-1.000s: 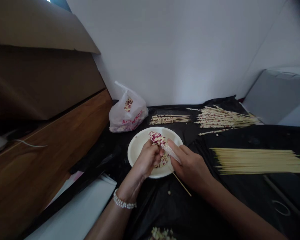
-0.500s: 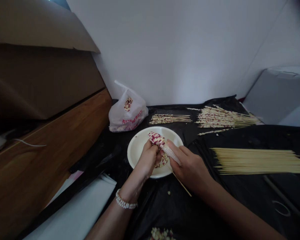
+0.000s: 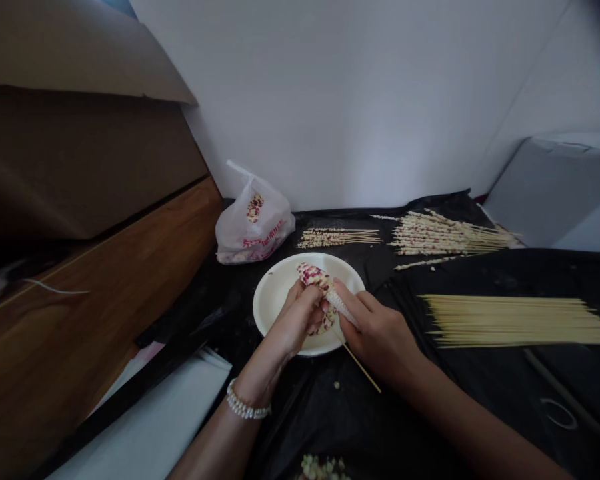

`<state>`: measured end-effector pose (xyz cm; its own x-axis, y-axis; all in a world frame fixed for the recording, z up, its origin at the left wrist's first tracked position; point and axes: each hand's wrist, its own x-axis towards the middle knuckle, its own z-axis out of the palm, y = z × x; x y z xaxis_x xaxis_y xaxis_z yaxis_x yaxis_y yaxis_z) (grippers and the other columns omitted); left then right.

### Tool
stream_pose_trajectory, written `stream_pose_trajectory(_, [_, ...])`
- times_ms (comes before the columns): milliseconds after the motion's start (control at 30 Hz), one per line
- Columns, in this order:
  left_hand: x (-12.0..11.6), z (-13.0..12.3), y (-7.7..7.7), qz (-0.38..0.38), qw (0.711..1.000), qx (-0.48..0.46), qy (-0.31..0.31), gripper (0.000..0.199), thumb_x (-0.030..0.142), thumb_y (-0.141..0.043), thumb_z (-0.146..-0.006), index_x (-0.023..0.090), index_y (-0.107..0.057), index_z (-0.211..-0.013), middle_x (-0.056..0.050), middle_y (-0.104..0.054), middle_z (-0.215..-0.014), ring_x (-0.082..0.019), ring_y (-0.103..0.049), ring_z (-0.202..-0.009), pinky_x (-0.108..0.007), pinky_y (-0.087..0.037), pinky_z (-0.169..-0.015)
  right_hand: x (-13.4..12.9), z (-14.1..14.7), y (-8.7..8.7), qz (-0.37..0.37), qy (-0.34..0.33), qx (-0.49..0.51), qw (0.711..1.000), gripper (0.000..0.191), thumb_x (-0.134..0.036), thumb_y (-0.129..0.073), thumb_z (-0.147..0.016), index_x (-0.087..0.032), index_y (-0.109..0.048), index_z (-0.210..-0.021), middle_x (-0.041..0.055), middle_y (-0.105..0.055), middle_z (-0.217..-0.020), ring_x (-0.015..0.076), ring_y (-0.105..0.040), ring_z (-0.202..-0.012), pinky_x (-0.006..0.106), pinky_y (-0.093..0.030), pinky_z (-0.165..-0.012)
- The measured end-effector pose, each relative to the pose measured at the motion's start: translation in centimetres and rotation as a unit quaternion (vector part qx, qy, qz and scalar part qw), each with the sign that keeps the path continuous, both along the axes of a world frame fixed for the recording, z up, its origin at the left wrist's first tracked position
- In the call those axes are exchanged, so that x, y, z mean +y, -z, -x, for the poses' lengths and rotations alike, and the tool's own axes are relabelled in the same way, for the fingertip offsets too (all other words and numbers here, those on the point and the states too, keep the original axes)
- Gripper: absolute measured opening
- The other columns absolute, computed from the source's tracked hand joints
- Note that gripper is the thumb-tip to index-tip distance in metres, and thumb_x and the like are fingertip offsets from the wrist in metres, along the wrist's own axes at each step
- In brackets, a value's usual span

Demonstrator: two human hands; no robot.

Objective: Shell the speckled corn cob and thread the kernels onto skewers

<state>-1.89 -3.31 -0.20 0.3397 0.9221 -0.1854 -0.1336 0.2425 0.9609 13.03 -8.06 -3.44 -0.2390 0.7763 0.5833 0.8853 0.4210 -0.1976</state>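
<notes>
A partly stripped corn cob (image 3: 313, 275) is held over a cream bowl (image 3: 269, 293). Its far end carries purple and pale kernels, and its near end is bare white. My right hand (image 3: 380, 330) is closed around the bare end. My left hand (image 3: 300, 313) is closed on the cob's side, thumb against the kernels; its curled fingers are partly hidden below. Loose kernels (image 3: 325, 325) show in the bowl beneath the cob. One wooden skewer (image 3: 363, 368) leans over the bowl's near rim, its lower end on the black plastic sheet (image 3: 300, 413).
Bare skewers (image 3: 510, 322) lie at right. Kernel-threaded skewers form a large pile (image 3: 430, 233) and a smaller one (image 3: 325, 237) behind the bowl. A white plastic bag (image 3: 255, 227) stands at back left. More kernels (image 3: 323, 468) lie at the near edge. Cardboard (image 3: 90, 153) rises at left.
My left thumb has shifted over the kernels, and my left wrist has moved slightly left. The right hand keeps its hold on the cob. The whole view has drifted slightly.
</notes>
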Motion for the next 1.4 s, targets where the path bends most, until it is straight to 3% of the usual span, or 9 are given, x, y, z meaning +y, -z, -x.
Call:
stream_pose_trajectory(200, [0.06,-0.25,0.4,0.003,0.999,-0.011,-0.043,0.014,0.021,-0.055,-0.067,0.022,-0.044,-0.076,0.008,-0.041,-0.048,-0.005,-0.024,-0.036,-0.019,-0.015,-0.038,-0.05,0.1,-0.06,0.009,0.001,0.025,1.0,0.05,-0.017,-0.044,-0.094,-0.01,-0.053,-0.142,0.0091,-0.07,-0.089,0.0201,-0.068,-0.069,0.028,-0.055,-0.059])
stream_pose_trajectory(333, [-0.05,0.13,-0.18,0.031,0.999,-0.042,-0.011,0.024,0.015,-0.058,-0.062,0.021,-0.044,-0.08,0.011,-0.035,-0.048,-0.003,-0.02,-0.038,-0.018,-0.011,-0.039,0.01,-0.07,-0.2,0.0,0.0,0.028,1.0,0.049,-0.017,-0.043,-0.094,-0.009,-0.053,-0.141,0.0097,-0.07,-0.088,0.0215,-0.067,-0.071,0.03,-0.055,-0.06])
stream_pose_trajectory(433, [-0.04,0.33,-0.38,0.028,0.998,-0.051,0.003,0.02,0.024,-0.063,-0.07,0.02,-0.045,-0.078,0.008,-0.041,-0.053,-0.002,-0.021,-0.039,-0.018,-0.011,-0.04,0.07,-0.15,-0.1,-0.004,0.003,0.024,1.0,0.048,-0.017,-0.042,-0.095,-0.01,-0.054,-0.141,0.0094,-0.07,-0.087,0.0204,-0.067,-0.072,0.028,-0.055,-0.061])
stream_pose_trajectory(533, [-0.03,0.09,-0.01,0.019,0.999,-0.029,0.012,0.019,0.029,-0.062,-0.075,0.019,-0.045,-0.072,0.008,-0.038,-0.051,-0.003,-0.021,-0.039,-0.019,-0.014,-0.04,0.03,-0.06,0.02,-0.003,0.01,0.012,1.0,0.048,-0.017,-0.042,-0.094,-0.012,-0.054,-0.141,0.0082,-0.069,-0.086,0.0191,-0.065,-0.069,0.027,-0.053,-0.059])
stream_pose_trajectory(667, [-0.11,-0.38,0.38,0.008,0.999,-0.012,-0.043,0.022,0.024,-0.064,-0.07,0.021,-0.044,-0.079,0.009,-0.04,-0.049,-0.004,-0.024,-0.038,-0.02,-0.015,-0.039,-0.1,0.1,-0.05,-0.003,0.007,0.011,1.0,0.049,-0.018,-0.042,-0.094,-0.01,-0.054,-0.141,0.0081,-0.069,-0.087,0.019,-0.065,-0.068,0.027,-0.052,-0.058])
stream_pose_trajectory(800, [-0.07,-0.11,-0.04,0.034,0.998,-0.045,-0.013,0.026,0.017,-0.061,-0.062,0.022,-0.043,-0.08,0.011,-0.036,-0.049,-0.003,-0.021,-0.038,-0.019,-0.012,-0.039,-0.14,0.02,-0.26,-0.011,0.019,-0.005,1.0,0.048,-0.017,-0.042,-0.095,-0.011,-0.055,-0.14,0.0067,-0.068,-0.085,0.0187,-0.065,-0.065,0.027,-0.05,-0.055])
stream_pose_trajectory(900, [0.05,0.25,-0.37,0.048,0.997,-0.066,0.003,0.021,0.026,-0.063,-0.068,0.019,-0.045,-0.077,0.008,-0.042,-0.053,-0.002,-0.019,-0.038,-0.018,-0.009,-0.039,-0.14,-0.12,-0.36,-0.027,0.036,-0.03,0.999,0.048,-0.017,-0.045,-0.093,-0.014,-0.057,-0.14,0.0048,-0.067,-0.083,0.0174,-0.063,-0.063,0.027,-0.047,-0.052])
stream_pose_trajectory(1067, [-0.04,0.01,-0.45,0.036,0.998,-0.048,0.0,0.033,0.042,-0.069,-0.076,0.019,-0.046,-0.081,0.006,-0.048,-0.06,-0.001,-0.022,-0.04,-0.018,-0.011,-0.039,-0.16,-0.15,-0.31,-0.057,0.047,-0.058,0.996,0.051,-0.016,-0.048,-0.093,-0.018,-0.054,-0.144,0.0031,-0.067,-0.081,0.0166,-0.061,-0.061,0.026,-0.044,-0.05])
stream_pose_trajectory(1400, [-0.2,-0.28,-0.39,-0.005,1.0,-0.001,-0.003,0.03,0.04,-0.065,-0.08,0.022,-0.04,-0.079,0.008,-0.041,-0.055,-0.004,-0.024,-0.039,-0.02,-0.014,-0.039,-0.15,0.0,-0.24,-0.027,0.004,-0.015,0.999,0.047,-0.014,-0.043,-0.094,-0.009,-0.058,-0.138,0.0066,-0.067,-0.083,0.0185,-0.066,-0.066,0.027,-0.052,-0.056])
